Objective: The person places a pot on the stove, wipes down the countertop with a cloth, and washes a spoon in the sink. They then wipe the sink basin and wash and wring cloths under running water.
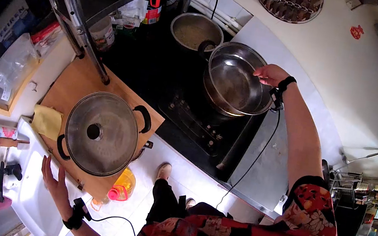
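Note:
My right hand point(272, 75) is over the near-right rim of a shiny steel basin point(235, 78), its fingers bent together above the inside. Whether they pinch the rim or something small, I cannot make out. The basin sits in or on a dark-handled pot point(218, 104) on the black induction cooker point(193, 124). My left hand point(56, 188) is empty, fingers apart, above the white sink edge. Close to it, a pot with a glass lid point(106, 154) and black handles stands on a wooden board point(68, 81).
A steel bowl point(195, 30) stands behind the cooker. A yellow cloth point(47, 121) lies beside the lidded pot, above the white sink point(40, 198). A metal shelf post point(75, 11) rises at the board's back. An oil bottle point(124, 184) is on the floor. Cables point(262, 152) trail from both wrists.

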Demonstrator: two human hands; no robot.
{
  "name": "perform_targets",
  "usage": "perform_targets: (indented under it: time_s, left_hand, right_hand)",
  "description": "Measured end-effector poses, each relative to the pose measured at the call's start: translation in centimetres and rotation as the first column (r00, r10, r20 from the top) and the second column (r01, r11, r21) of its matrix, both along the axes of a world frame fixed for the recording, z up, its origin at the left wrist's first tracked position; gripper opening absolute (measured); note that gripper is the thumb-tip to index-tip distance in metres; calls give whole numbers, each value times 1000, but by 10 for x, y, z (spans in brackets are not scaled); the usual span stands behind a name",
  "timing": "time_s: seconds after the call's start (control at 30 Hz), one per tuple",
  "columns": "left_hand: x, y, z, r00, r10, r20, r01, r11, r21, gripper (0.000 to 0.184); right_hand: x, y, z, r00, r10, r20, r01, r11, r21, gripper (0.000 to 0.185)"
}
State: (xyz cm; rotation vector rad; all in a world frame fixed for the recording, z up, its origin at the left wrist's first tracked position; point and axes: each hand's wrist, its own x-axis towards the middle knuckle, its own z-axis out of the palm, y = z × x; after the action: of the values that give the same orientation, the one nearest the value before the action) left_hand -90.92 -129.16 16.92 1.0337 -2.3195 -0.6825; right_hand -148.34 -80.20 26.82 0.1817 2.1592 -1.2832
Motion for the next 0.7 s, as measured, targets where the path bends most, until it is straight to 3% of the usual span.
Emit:
perform_targets:
  time_s: [0.07, 0.17, 0.27, 0.4, 0.47, 0.5, 0.53, 0.6, 0.63, 0.67, 0.7]
  left_hand:
    - [-2, -1, 0, 1000, -1, 16, 1, 1000, 21, 46]
    - [0, -3, -1, 999, 45, 18, -45, 998, 43, 44]
    - [4, -6, -4, 998, 60, 0, -60, 998, 37, 44]
    - [2, -1, 3, 995, 93, -32, -90, 991, 98, 45]
    - [3, -2, 4, 996, 87, -34, -83, 992, 98, 45]
    - [4, -3, 4, 996, 80, -35, -77, 992, 96, 46]
    - [4, -2, 6, 996, 79, -33, -76, 992, 103, 46]
    - [5, 2, 9, 995, 85, -45, -78, 989, 128, 45]
    - [7, 0, 5, 996, 78, -46, -72, 989, 131, 46]
    - [9, -1, 2, 996, 80, -47, -73, 988, 134, 46]
    - [9, -2, 0, 995, 81, -57, -72, 987, 141, 46]
  right_hand:
    - [-3, -11, 0, 994, 106, 35, -111, 980, 165, 28]
    - [-23, -9, -13, 992, 126, -6, -122, 974, 193, 29]
    - [-28, -23, -9, 997, 82, 18, -83, 988, 130, 31]
    - [-47, -30, -13, 989, 147, 14, -147, 986, 79, 28]
    - [-31, -37, 9, 936, 239, -259, -218, 970, 110, 22]
    - [-47, -24, 23, 890, 372, -263, -362, 928, 86, 23]
    - [-46, -20, 36, 881, 262, -395, -259, 964, 62, 28]
    - [-55, -8, 43, 709, 355, -609, -150, 920, 362, 33]
    - [-65, -2, 40, 571, 589, -572, -63, 726, 685, 62]
    - [-71, 5, 31, 570, 592, -570, -63, 723, 688, 62]
    - [-59, 1, 26, 576, 704, -415, 34, 487, 873, 79]
